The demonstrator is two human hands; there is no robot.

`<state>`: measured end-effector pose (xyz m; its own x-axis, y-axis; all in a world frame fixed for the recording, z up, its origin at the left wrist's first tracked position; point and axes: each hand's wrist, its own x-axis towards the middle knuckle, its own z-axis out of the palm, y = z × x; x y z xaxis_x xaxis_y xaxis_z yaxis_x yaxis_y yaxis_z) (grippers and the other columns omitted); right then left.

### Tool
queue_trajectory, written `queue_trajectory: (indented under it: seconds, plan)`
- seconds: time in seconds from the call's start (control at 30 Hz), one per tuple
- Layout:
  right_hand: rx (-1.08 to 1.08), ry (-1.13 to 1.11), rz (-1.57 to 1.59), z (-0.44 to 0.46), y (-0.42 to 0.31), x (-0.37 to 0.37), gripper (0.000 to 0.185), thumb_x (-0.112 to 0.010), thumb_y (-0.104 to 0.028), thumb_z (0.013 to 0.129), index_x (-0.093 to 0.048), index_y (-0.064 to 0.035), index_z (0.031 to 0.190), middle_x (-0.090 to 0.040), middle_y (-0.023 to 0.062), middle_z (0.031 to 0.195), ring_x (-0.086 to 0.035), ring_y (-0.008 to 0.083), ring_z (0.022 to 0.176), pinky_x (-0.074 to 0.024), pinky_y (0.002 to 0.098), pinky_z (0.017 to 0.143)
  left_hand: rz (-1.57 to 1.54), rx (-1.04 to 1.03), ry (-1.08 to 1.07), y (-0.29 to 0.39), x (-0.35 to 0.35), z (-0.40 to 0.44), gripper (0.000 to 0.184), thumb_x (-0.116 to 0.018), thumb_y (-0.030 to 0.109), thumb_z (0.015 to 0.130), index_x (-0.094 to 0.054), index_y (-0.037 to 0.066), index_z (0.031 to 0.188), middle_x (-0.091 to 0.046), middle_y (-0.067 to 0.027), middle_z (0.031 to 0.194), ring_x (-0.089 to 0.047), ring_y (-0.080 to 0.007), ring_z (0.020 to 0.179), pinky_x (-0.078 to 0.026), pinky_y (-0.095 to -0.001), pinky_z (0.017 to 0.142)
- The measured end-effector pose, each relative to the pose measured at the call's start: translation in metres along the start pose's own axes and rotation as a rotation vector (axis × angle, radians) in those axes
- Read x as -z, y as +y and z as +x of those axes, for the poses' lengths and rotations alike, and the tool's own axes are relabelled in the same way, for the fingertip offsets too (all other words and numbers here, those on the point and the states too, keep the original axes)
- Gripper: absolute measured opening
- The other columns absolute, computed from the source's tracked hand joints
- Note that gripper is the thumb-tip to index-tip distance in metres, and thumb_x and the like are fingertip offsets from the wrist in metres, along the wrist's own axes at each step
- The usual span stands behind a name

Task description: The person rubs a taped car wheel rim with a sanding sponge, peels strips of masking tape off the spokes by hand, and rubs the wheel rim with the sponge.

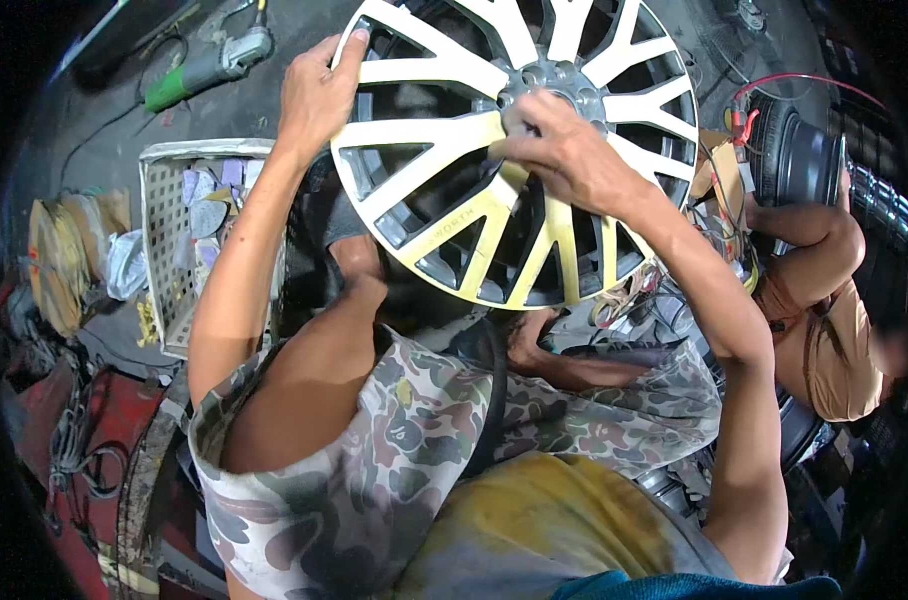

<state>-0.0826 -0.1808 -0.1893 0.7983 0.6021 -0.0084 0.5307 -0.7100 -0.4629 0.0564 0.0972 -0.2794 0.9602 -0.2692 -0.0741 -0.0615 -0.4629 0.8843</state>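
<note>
A large multi-spoke wheel rim (444,132) with pale spoke faces is held up in front of my knees. My left hand (319,95) grips its upper left edge, the thumb lying over the rim's lip. Near the hub, my right hand (569,150) is over the spokes with its fingers curled and partly blurred; whether anything small is between them is hidden. The lower spokes look yellowish, and faint lettering shows on one of them.
A white plastic basket (159,250) with abrasive-looking pieces stands at left, below a green and grey angle grinder (209,68). Cable coils (54,265) lie farther left. At right, another person (824,330) sits beside a dark wheel (789,150).
</note>
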Motion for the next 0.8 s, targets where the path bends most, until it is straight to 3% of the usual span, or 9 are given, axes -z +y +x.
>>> queue_trajectory:
  seconds: [0.13, 0.2, 0.3, 0.4, 0.53, 0.6, 0.67, 0.73, 0.8]
  plan:
    - [-0.014, 0.033, -0.113, -0.012, 0.010, 0.011, 0.037, -0.071, -0.001, 0.078, -0.074, -0.0131, 0.112, -0.051, 0.0097, 0.100, -0.053, 0.0303, 0.099, -0.0463, 0.0419, 0.087, 0.011, -0.098, 0.042, -0.004, -0.002, 0.001, 0.049, -0.057, 0.048, 0.101, -0.074, 0.004, 0.113, -0.073, -0.0196, 0.084, -0.071, -0.0318, 0.082, -0.052, -0.0410, 0.078]
    - [-0.108, 0.089, -0.201, -0.027, 0.016, 0.024, 0.040, -0.068, -0.001, 0.081, -0.075, -0.0181, 0.116, -0.050, 0.0073, 0.093, -0.053, 0.0265, 0.091, -0.0464, 0.0420, 0.083, 0.015, -0.101, 0.050, -0.003, -0.001, 0.000, 0.048, -0.057, 0.047, 0.101, -0.074, 0.004, 0.113, -0.072, -0.0188, 0.082, -0.070, -0.0302, 0.078, -0.052, -0.0407, 0.076]
    - [-0.015, 0.116, -0.102, -0.026, -0.002, 0.013, 0.047, -0.069, 0.000, 0.079, -0.075, -0.0217, 0.121, -0.048, 0.0052, 0.088, -0.052, 0.0253, 0.086, -0.0467, 0.0416, 0.079, -0.062, -0.063, 0.041, 0.002, -0.003, -0.002, 0.046, -0.058, 0.047, 0.101, -0.075, 0.005, 0.111, -0.071, -0.0173, 0.077, -0.068, -0.0275, 0.073, -0.051, -0.0404, 0.074]
    - [0.070, 0.024, -0.142, -0.008, -0.005, 0.003, 0.059, -0.072, -0.002, 0.075, -0.069, -0.0220, 0.131, -0.043, 0.0080, 0.090, -0.049, 0.0286, 0.087, -0.0443, 0.0404, 0.080, -0.009, -0.036, 0.041, 0.000, -0.002, 0.000, 0.047, -0.058, 0.047, 0.101, -0.075, 0.004, 0.110, -0.071, -0.0161, 0.075, -0.068, -0.0259, 0.072, -0.051, -0.0396, 0.072]
    - [0.002, -0.003, -0.197, -0.024, 0.012, 0.014, 0.049, -0.069, 0.000, 0.078, -0.072, -0.0194, 0.123, -0.047, 0.0071, 0.093, -0.054, 0.0274, 0.093, -0.0498, 0.0422, 0.084, -0.011, -0.082, 0.064, -0.002, -0.003, -0.002, 0.048, -0.058, 0.047, 0.101, -0.075, 0.002, 0.109, -0.071, -0.0159, 0.074, -0.068, -0.0240, 0.072, -0.051, -0.0386, 0.072]
    - [-0.138, 0.008, -0.137, -0.032, 0.016, 0.025, 0.050, -0.070, -0.001, 0.078, -0.072, -0.0206, 0.124, -0.047, 0.0082, 0.093, -0.055, 0.0272, 0.092, -0.0506, 0.0421, 0.082, -0.034, -0.055, 0.046, -0.001, -0.002, 0.000, 0.049, -0.058, 0.047, 0.100, -0.075, 0.002, 0.109, -0.071, -0.0156, 0.074, -0.066, -0.0216, 0.072, -0.051, -0.0375, 0.072]
    - [-0.099, 0.005, -0.089, -0.028, 0.003, 0.019, 0.051, -0.072, 0.000, 0.079, -0.072, -0.0170, 0.126, -0.048, 0.0101, 0.097, -0.056, 0.0288, 0.095, -0.0520, 0.0420, 0.087, -0.054, -0.063, 0.051, 0.000, -0.004, -0.001, 0.049, -0.059, 0.047, 0.100, -0.075, 0.002, 0.111, -0.070, -0.0142, 0.074, -0.064, -0.0188, 0.070, -0.050, -0.0365, 0.071]
    - [-0.004, 0.047, -0.010, -0.012, -0.010, 0.008, 0.061, -0.067, 0.008, 0.074, -0.074, -0.0244, 0.125, -0.045, 0.0083, 0.089, -0.053, 0.0291, 0.082, -0.0479, 0.0413, 0.071, -0.040, -0.048, 0.069, 0.007, -0.002, -0.004, 0.048, -0.059, 0.045, 0.101, -0.075, 0.002, 0.111, -0.069, -0.0134, 0.073, -0.062, -0.0184, 0.069, -0.050, -0.0364, 0.070]
    - [0.015, 0.098, -0.031, -0.014, 0.004, 0.000, 0.056, -0.068, 0.007, 0.076, -0.074, -0.0233, 0.124, -0.044, 0.0081, 0.089, -0.052, 0.0288, 0.082, -0.0467, 0.0408, 0.071, -0.036, -0.078, 0.047, 0.004, -0.001, -0.002, 0.046, -0.058, 0.043, 0.102, -0.074, 0.000, 0.107, -0.069, -0.0149, 0.076, -0.061, -0.0185, 0.072, -0.049, -0.0365, 0.071]
